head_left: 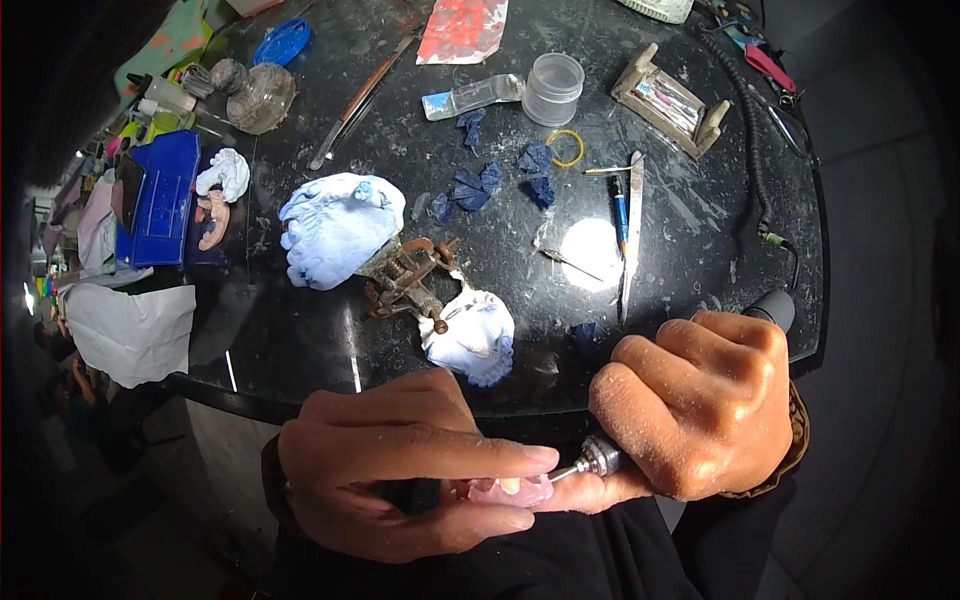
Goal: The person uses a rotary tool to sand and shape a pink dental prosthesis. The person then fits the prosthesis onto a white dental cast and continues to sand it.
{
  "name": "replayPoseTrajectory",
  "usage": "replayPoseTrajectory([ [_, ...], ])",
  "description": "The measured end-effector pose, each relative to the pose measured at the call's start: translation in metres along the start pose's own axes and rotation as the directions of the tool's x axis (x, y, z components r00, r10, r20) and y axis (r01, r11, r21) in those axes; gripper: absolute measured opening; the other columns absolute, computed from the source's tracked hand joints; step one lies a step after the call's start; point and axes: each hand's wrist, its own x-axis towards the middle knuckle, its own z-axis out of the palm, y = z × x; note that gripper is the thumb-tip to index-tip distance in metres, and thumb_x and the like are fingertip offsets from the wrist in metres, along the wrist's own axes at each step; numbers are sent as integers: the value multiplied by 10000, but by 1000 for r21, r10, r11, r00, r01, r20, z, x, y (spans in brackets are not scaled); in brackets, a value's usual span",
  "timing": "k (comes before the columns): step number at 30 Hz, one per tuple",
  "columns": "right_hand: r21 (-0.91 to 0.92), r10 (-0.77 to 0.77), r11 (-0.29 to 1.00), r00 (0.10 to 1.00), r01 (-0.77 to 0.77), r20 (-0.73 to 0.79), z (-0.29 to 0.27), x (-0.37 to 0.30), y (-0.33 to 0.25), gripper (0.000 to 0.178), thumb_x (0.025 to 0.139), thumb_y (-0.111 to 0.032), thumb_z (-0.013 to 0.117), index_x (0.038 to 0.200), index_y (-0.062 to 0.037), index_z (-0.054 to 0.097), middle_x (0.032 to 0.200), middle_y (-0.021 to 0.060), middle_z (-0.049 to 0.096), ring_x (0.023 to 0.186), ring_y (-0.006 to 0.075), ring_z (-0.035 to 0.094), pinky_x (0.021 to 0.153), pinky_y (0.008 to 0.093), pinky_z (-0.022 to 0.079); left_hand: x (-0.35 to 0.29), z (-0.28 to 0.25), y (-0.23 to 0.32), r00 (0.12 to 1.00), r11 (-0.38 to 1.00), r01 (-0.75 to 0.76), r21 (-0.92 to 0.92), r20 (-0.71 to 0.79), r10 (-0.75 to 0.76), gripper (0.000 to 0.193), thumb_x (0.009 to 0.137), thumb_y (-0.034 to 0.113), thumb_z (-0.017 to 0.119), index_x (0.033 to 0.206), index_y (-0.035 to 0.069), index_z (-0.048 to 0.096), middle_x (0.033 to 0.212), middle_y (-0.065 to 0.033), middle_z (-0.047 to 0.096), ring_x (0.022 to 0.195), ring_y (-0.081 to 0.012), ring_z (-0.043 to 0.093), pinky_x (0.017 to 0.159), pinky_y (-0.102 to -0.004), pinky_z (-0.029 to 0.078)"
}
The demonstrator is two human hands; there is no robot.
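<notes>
In my left hand (385,465), pinched between thumb and fingers, is a small pink acrylic denture (490,493) with a pale tooth showing. My right hand (700,405) is wrapped round a rotary handpiece (600,456); its metal nose points left. The thin bur at its tip meets the right end of the denture or comes very close to it. Pale dust coats my right knuckles. My right thumb stretches under the nose towards the denture. Both hands are close together at the table's near edge, and most of the handpiece body is hidden in my fist.
Beyond my hands, a rusty hinged articulator (405,280) lies between two bluish-white plaster casts (340,228). Torn dark blue sandpaper pieces (475,187), a clear jar (552,90), a metal knife (633,235) and a wooden-framed holder (670,103) are spread about. A coiled cord (748,140) runs down the right.
</notes>
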Motion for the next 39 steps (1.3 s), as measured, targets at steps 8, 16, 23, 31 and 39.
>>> replayPoseTrajectory([
  [8, 4, 2, 1000, 1000, -2, -20, 1, 0, 1, 624, 683, -639, 661, 536, -90, 404, 483, -24, 325, 348, 82, 352, 322, 215, 265, 2, 3, 4, 999, 1000, 27, 16, -32, -26, 264, 545, -33, 702, 807, -9, 691, 603, -49, 655, 476, -87, 568, 503, -212, 398],
  [16, 26, -10, 1000, 997, 12, -82, 2, -1, 5, 636, 687, -646, 656, 532, -92, 384, 478, -25, 316, 343, 84, 332, 324, 224, 252, 3, 5, 3, 999, 1000, 5, -15, -53, -6, 249, 568, -38, 721, 810, 0, 679, 590, -35, 636, 475, -100, 559, 525, -215, 403],
  [23, 4, -29, 1000, 997, 30, -73, 0, -3, 2, 653, 679, -668, 648, 528, -93, 378, 471, -27, 306, 342, 85, 336, 324, 226, 242, -1, -1, -1, 999, 998, -25, -55, 20, 26, 262, 665, 12, 765, 911, -7, 677, 712, -62, 670, 559, -124, 581, 550, -226, 426],
  [31, 45, -16, 999, 995, 21, -103, 0, -3, 2, 630, 678, -645, 669, 528, -107, 377, 471, -29, 313, 347, 89, 333, 329, 232, 245, -7, 5, -8, 1000, 982, 8, -190, -7, -9, 263, 737, 48, 755, 982, -16, 682, 802, -52, 699, 694, -129, 581, 613, -235, 463],
  [39, 73, -4, 997, 995, 12, -101, 2, -6, 4, 566, 655, -584, 695, 540, -114, 402, 485, -21, 351, 364, 96, 371, 341, 233, 267, -5, 16, -9, 995, 976, -11, -219, -96, -10, 205, 708, 52, 759, 905, 30, 708, 759, -64, 681, 714, -143, 604, 616, -252, 492],
])
